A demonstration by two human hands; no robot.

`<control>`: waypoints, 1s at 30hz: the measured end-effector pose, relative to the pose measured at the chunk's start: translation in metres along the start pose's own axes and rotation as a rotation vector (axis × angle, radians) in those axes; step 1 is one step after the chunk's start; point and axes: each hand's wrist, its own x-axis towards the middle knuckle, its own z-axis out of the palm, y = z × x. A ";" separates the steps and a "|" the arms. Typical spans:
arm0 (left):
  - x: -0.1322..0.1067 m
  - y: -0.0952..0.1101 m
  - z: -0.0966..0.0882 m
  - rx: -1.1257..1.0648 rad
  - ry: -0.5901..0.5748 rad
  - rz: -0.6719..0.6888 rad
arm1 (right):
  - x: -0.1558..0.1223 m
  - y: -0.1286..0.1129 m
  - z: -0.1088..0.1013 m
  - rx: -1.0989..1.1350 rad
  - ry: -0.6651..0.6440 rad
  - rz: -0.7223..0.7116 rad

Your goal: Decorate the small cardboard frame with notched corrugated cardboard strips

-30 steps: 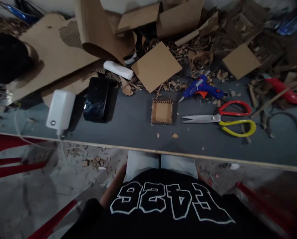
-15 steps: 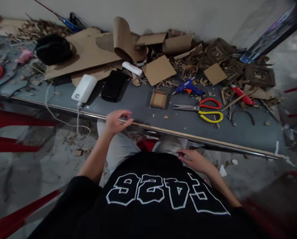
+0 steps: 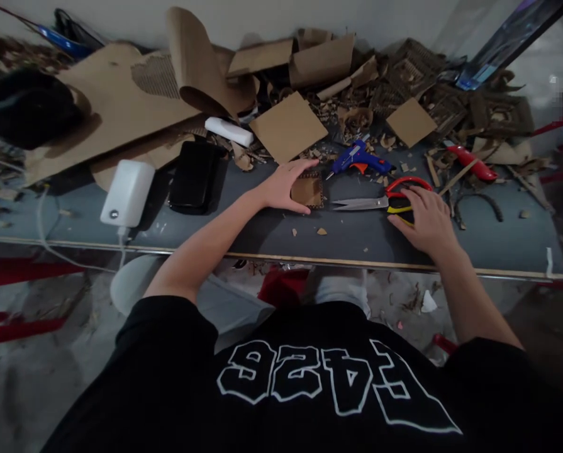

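We have the left hand (image 3: 278, 187) spread wide, thumb and fingers bracketing the small cardboard box (image 3: 308, 190) on the grey table (image 3: 351, 231); whether they touch it, we can't tell. Our right hand (image 3: 425, 217) lies over the handle end of the scissors (image 3: 363, 203), fingers bent, grip unclear to us. Just beyond the blades, we spot a blue glue gun (image 3: 362, 161).

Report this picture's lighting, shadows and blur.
Head view: dim, greyish light, darkening toward the lower corners; head view: a soft shadow right of the white power bank; head view: scissors and small cardboard tray fairly clear, the scraps at upper left smeared; head view: a blocky, pixelated patch at the upper right edge.
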 end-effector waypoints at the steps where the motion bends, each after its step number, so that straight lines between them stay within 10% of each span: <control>1: 0.000 0.000 0.001 -0.003 0.009 0.019 | 0.004 0.006 -0.001 -0.041 -0.059 0.017; 9: -0.012 0.001 0.002 0.016 0.098 0.044 | 0.036 0.028 -0.038 -0.173 -0.145 0.130; 13: -0.013 0.006 0.000 0.050 0.038 0.066 | 0.087 -0.020 -0.040 -0.016 0.024 0.067; 18: -0.016 0.007 -0.002 0.053 0.067 0.116 | 0.144 -0.075 -0.006 -0.069 -0.201 0.112; 30: 0.000 0.004 0.010 0.045 0.191 0.023 | 0.166 -0.044 -0.010 0.042 0.050 0.197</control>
